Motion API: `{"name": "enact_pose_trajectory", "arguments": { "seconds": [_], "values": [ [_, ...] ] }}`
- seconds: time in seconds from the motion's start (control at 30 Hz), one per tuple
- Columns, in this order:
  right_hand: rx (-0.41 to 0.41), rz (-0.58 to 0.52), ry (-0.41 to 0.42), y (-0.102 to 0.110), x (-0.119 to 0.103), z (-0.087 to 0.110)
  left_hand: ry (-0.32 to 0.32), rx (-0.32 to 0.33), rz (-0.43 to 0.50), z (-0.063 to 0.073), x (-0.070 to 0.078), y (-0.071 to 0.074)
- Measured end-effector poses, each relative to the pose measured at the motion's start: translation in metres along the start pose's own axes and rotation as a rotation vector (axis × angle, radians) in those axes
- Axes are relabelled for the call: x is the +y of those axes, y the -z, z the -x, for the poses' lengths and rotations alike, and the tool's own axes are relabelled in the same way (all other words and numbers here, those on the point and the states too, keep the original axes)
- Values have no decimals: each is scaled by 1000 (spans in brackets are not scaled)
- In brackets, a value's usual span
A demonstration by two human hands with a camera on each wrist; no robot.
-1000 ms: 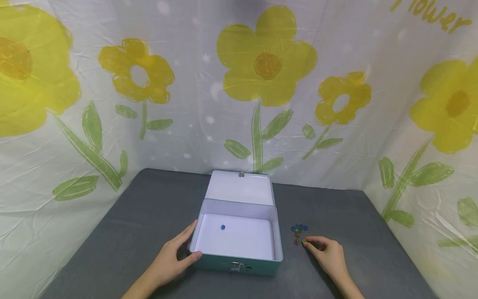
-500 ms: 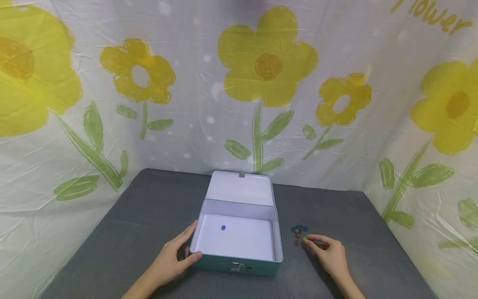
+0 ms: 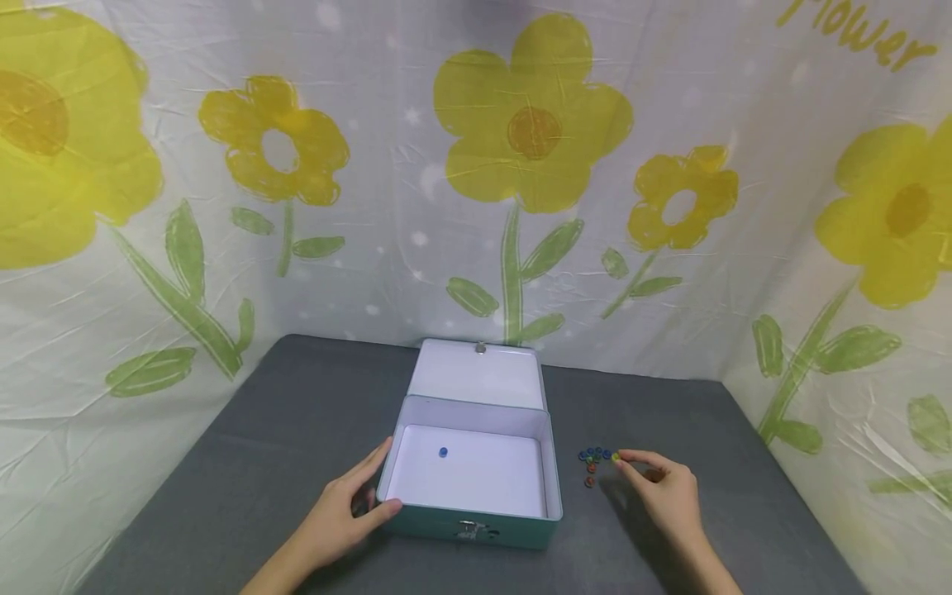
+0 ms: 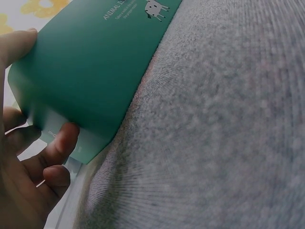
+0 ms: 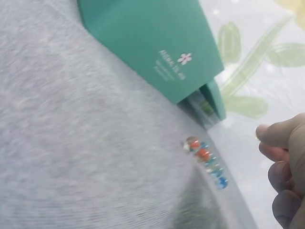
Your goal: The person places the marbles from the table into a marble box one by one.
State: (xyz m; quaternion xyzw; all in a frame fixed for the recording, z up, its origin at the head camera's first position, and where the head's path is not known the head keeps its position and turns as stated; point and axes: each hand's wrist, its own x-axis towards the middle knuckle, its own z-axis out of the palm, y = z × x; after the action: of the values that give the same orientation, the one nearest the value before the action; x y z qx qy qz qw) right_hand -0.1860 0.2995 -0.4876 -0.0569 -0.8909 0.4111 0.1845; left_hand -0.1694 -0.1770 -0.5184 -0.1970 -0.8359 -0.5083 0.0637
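My left hand [image 3: 338, 512] grips the near left corner of a green metal box [image 3: 424, 522], thumb at the front rim and fingers along its left side. The box's lid [image 3: 478, 376] is swung back, and a blue marble [image 3: 443, 452] lies on its white floor. To the right of the box, my right hand [image 3: 665, 492] pinches a yellow marble [image 3: 616, 457] between thumb and index finger. In the right wrist view, the fingers mostly hide that marble. Just left of the fingertips, several glass marbles lie bunched together, among them an orange marble [image 3: 591, 468] and a blue marble [image 5: 222, 182].
A dark grey cloth [image 3: 327, 388] covers the table. Behind it and along both sides hangs a white curtain [image 3: 387, 248] printed with yellow flowers. The box's metal latch [image 3: 470, 526] faces me.
My right hand has lifted the yellow marble up from beside the other marbles, moving it a little away from me and to the right. My left hand has stayed at the box.
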Motion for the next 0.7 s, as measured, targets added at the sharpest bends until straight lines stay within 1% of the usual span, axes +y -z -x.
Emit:
{"name": "enact_pose_trajectory", "arguments": {
  "seconds": [0.2, 0.33, 0.5, 0.7],
  "values": [
    [20, 16, 50, 6, -10, -7, -8, -2, 8, 0, 1, 0],
    [30, 19, 81, 5, -14, -9, -3, -10, 12, -1, 2, 0],
    [29, 11, 111, 0, -14, -11, -1, -13, 16, 0, 1, -1],
    [38, -49, 174, -11, -18, -18, 28, -11, 17, -1, 1, 0]
  ]
}}
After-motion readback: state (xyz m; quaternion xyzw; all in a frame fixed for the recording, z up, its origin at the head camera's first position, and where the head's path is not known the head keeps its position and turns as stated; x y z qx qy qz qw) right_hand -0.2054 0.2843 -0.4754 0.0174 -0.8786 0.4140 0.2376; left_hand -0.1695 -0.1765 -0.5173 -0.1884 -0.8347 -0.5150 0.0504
